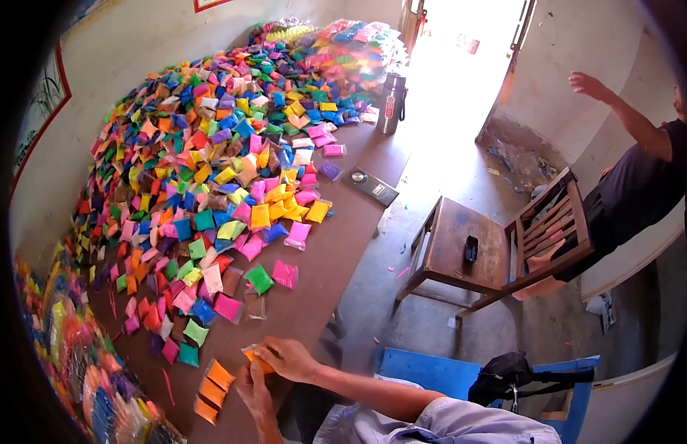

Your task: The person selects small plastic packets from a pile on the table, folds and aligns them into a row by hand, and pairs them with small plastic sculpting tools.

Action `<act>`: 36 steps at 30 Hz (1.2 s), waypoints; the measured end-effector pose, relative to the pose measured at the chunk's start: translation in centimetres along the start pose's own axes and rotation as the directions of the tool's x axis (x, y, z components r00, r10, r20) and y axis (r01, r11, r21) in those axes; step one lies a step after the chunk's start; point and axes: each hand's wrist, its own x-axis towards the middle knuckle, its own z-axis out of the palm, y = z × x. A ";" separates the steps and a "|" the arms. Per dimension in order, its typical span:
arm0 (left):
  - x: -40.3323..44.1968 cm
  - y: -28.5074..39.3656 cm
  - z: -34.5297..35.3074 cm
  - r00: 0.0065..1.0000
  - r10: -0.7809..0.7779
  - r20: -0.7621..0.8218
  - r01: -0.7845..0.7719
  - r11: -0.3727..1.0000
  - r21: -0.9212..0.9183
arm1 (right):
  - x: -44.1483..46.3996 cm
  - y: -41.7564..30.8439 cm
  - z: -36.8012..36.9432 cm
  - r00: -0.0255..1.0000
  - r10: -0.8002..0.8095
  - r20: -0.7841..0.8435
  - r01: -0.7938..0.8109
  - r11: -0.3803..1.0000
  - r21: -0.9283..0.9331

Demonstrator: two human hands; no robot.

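Observation:
My right hand (pixel 288 358) is closed on a small orange packet (pixel 264 364) at the table's near edge. My left hand (pixel 253 391) grips the same packet from the other side, its fingers partly hidden. Just left of my hands, a clear strip of orange packets (pixel 214 391) lies flat on the brown table (pixel 336 244). Beyond it spreads a large heap of small colourful packets (pixel 203 148), in pink, green, blue, yellow and other colours. A brown packet (pixel 255 304) and a magenta packet (pixel 228 308) lie nearest my right hand.
A steel flask (pixel 391 103) and a small flat scale-like device (pixel 370 186) stand along the table edge. Bundled packet strips (pixel 99 385) fill the lower left. A wooden chair (pixel 462 244) holds a black object. At right, a person (pixel 639 185) raises one arm. A black bag (pixel 502 377) hangs on a blue chair (pixel 425 367).

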 end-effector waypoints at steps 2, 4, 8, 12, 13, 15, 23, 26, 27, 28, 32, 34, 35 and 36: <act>-0.1 1.2 0.1 0.999 0.036 -0.002 -0.036 0.998 0.057 | -0.1 -0.3 0.1 1.000 -0.019 -0.016 0.019 1.000 -0.009; -0.1 1.0 0.2 0.999 0.016 -0.040 -0.014 0.999 0.051 | -0.2 -0.4 0.1 0.998 -0.058 0.005 0.058 0.998 -0.023; -0.1 0.8 0.5 0.996 -0.008 -0.090 0.008 1.000 -0.006 | -0.3 -0.7 -0.2 0.997 -0.049 0.068 0.055 0.993 -0.101; 0.1 -0.6 0.0 0.999 -0.021 -0.027 0.018 0.996 -0.086 | -0.3 0.8 0.7 0.999 -0.048 0.014 0.049 0.996 -0.079; 0.1 -0.6 0.0 0.999 -0.038 0.026 0.042 0.988 -0.148 | -0.4 1.3 0.9 0.999 -0.047 -0.017 0.046 0.996 -0.073; -0.1 0.2 0.0 0.995 -0.054 0.079 0.069 0.976 -0.207 | -0.4 0.9 0.8 0.999 -0.033 -0.019 0.033 0.999 -0.036; 0.3 0.2 -0.6 0.992 -0.124 0.040 0.124 0.992 -0.018 | -0.3 0.4 0.3 0.997 -0.042 0.062 0.045 0.998 -0.053; 0.0 0.8 -0.6 0.987 -0.148 0.058 0.151 0.987 -0.048 | -0.3 0.5 0.4 0.999 -0.042 0.034 0.043 0.999 -0.031; -0.1 1.5 -0.4 0.987 -0.149 0.054 0.152 0.987 -0.047 | -0.3 0.5 0.3 0.999 -0.033 0.039 0.033 0.999 0.000; -0.3 2.3 -0.2 0.994 -0.096 0.061 0.101 0.991 -0.092 | -0.4 0.7 0.3 0.999 -0.024 0.044 0.022 0.999 0.033; -0.3 3.9 -0.7 0.994 -0.094 0.048 0.093 0.995 0.034 | -0.5 0.6 0.1 0.996 -0.079 0.035 0.081 0.995 -0.054; -0.7 2.4 -0.9 0.999 -0.038 0.000 0.038 0.999 0.005 | -0.4 -0.2 -0.1 0.997 -0.080 0.021 0.080 0.996 0.027; -0.5 1.8 -1.0 0.999 -0.042 -0.012 0.042 0.999 0.002 | -0.3 0.0 -0.3 0.996 -0.039 0.078 0.045 0.996 -0.080; 0.2 1.1 -0.7 0.999 -0.028 -0.026 0.028 1.000 -0.008 | 0.0 0.2 -0.2 0.993 -0.081 0.080 0.088 0.992 -0.093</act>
